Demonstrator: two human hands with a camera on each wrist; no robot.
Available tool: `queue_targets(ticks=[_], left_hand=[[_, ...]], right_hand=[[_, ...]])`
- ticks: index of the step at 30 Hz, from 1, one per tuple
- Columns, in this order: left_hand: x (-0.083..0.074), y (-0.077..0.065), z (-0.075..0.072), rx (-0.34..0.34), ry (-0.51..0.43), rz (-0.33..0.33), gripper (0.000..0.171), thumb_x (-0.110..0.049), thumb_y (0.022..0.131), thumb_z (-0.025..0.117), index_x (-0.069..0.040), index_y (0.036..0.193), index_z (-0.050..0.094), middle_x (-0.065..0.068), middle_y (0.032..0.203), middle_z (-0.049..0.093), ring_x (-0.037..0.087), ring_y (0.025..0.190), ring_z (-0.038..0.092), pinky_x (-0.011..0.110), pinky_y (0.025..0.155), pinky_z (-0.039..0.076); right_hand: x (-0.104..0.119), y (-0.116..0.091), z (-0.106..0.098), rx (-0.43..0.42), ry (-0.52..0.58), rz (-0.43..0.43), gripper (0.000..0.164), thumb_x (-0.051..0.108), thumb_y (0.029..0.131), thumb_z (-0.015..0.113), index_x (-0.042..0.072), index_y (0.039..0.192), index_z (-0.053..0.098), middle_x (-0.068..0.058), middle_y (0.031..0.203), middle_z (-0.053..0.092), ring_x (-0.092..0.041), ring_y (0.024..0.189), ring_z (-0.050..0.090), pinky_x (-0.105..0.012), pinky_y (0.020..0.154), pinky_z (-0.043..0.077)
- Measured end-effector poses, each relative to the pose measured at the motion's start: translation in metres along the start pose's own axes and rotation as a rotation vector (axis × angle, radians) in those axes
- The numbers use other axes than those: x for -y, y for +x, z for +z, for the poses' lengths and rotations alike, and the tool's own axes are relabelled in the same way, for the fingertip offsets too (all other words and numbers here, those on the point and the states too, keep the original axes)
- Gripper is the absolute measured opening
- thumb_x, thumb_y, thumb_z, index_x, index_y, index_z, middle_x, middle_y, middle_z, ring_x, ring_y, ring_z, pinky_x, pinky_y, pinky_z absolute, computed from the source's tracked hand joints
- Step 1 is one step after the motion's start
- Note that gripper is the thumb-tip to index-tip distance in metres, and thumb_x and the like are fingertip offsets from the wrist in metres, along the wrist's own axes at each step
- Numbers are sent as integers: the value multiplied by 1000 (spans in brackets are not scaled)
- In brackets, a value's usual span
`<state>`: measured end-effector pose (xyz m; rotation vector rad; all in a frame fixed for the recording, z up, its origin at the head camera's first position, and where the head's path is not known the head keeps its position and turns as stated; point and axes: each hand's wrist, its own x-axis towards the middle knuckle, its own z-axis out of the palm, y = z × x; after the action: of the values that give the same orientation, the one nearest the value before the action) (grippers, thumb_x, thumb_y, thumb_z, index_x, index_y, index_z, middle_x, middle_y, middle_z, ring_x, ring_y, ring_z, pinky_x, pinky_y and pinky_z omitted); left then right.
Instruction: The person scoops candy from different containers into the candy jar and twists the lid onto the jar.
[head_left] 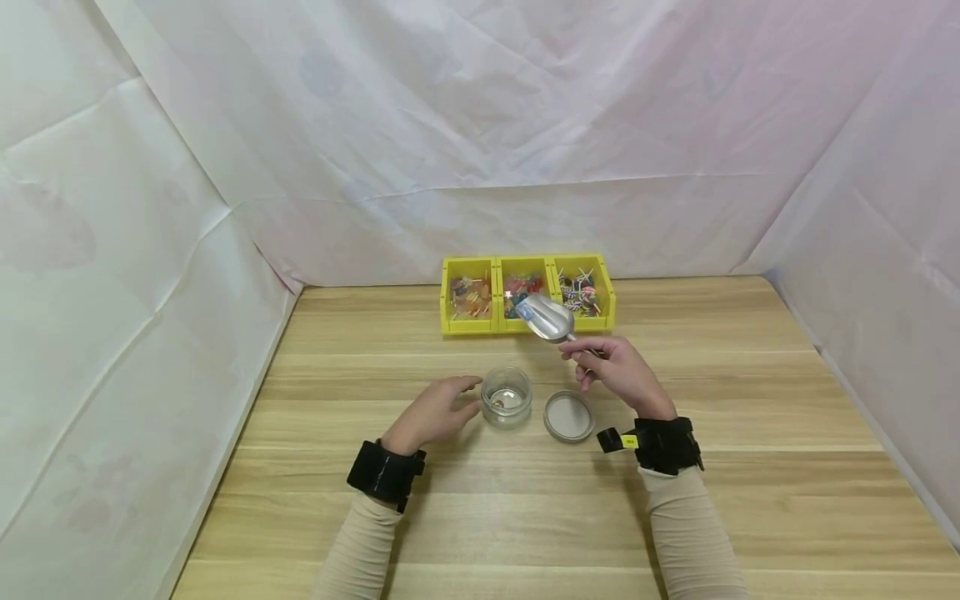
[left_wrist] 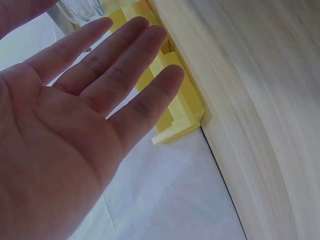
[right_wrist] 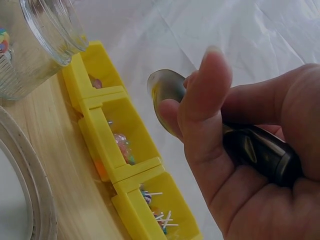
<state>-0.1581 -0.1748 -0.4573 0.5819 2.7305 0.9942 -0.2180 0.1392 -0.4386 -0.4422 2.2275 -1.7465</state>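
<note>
A pale wooden table (head_left: 480, 517) runs back to white cloth (head_left: 480, 150), which also hangs at both sides; a black strap (head_left: 386, 472) circles the left wrist, and another band (head_left: 666, 444), with a yellow tag (head_left: 629, 442), the right; a round lid (head_left: 568, 417) lies flat just beside the glass jar (head_left: 507, 398), on the side toward the right hand (head_left: 622, 375); the metal scoop (head_left: 551, 321) hangs before the yellow bins (head_left: 472, 327), its bowl hiding part of the middle bin's front.

Of the three joined bins, the left one holds orange and reddish sweets (head_left: 471, 298) with pale sticks; the middle one holds mixed coloured sweets (head_left: 522, 286); the right one holds lollipops (head_left: 579, 292), white sticks poking upward; the jar stands upright and uncovered, something small and colourful (right_wrist: 4, 42) showing through its glass; a bluish patch lies at the scoop's tip, whether sweet or reflection I cannot tell.

The right hand's fingers are curled around the scoop's dark handle (right_wrist: 262, 152); the left hand (head_left: 438, 412) has its fingers extended and slightly apart beside the jar, though contact is unclear.
</note>
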Motion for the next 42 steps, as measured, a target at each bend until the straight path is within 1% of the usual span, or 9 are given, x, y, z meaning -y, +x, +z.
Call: queue_targets(ticks=[4, 10, 15, 20, 23, 27, 31, 37, 42], left_hand=[[0, 2, 1, 16, -1, -1, 46, -21, 98, 61, -2, 140, 53, 16, 141, 56, 30, 131, 53, 45, 110, 43], [0, 2, 3, 41, -20, -28, 54, -22, 98, 62, -3, 145, 46, 17, 145, 51, 31, 133, 50, 46, 111, 42], [1, 2, 5, 31, -45, -2, 60, -20, 97, 63, 1, 148, 40, 22, 145, 50, 35, 127, 55, 47, 108, 45], [4, 3, 8, 35, -47, 23, 66, -22, 95, 66, 2, 149, 37, 23, 146, 49, 37, 126, 56, 47, 107, 45], [5, 4, 9, 42, -37, 29, 69, -25, 94, 68, 1, 150, 37, 22, 147, 48, 35, 128, 54, 47, 109, 43], [5, 5, 11, 43, -23, 36, 72, -28, 93, 70, 1, 150, 37, 21, 148, 47, 33, 133, 50, 46, 112, 39], [5, 8, 13, 37, -31, 43, 75, -29, 91, 72, 2, 150, 36, 21, 148, 47, 33, 137, 46, 45, 114, 37], [3, 10, 17, 29, -33, 40, 80, -32, 90, 73, 3, 151, 34, 21, 151, 43, 32, 140, 41, 45, 116, 35], [2, 12, 19, 26, -55, 37, 82, -35, 89, 75, -3, 152, 34, 16, 152, 44, 28, 141, 40, 43, 116, 34]], right_hand=[[2, 0, 0, 1, -4, -2, 24, 7, 100, 56, 0, 119, 69, -16, 110, 65, -14, 66, 61, -32, 63, 59], [2, -1, 1, 9, -3, -1, 23, 7, 100, 56, 0, 118, 69, -15, 110, 65, -15, 67, 62, -34, 63, 59], [1, -2, 1, 14, -7, -1, 23, 7, 100, 56, 0, 118, 69, -16, 110, 65, -16, 67, 62, -34, 63, 59], [0, -2, -2, 20, -29, -18, 23, 8, 100, 57, 1, 117, 70, -15, 109, 66, -16, 67, 62, -41, 63, 60], [1, -4, -4, 20, -33, -23, 22, 8, 100, 57, 3, 117, 70, -15, 109, 66, -16, 67, 62, -44, 63, 59], [1, -5, -7, 30, -32, -13, 22, 9, 100, 57, 4, 116, 71, -15, 110, 66, -16, 67, 62, -42, 63, 59], [2, -5, -8, 48, -43, -5, 22, 9, 101, 56, 2, 115, 71, -17, 102, 65, -16, 67, 62, -40, 61, 59], [5, -7, -10, 61, -62, 8, 22, 9, 100, 56, 2, 114, 71, -17, 93, 63, -18, 67, 61, -41, 62, 59], [6, -8, -13, 70, -74, 11, 21, 10, 100, 57, 4, 114, 72, -17, 93, 62, -18, 67, 62, -41, 62, 59]])
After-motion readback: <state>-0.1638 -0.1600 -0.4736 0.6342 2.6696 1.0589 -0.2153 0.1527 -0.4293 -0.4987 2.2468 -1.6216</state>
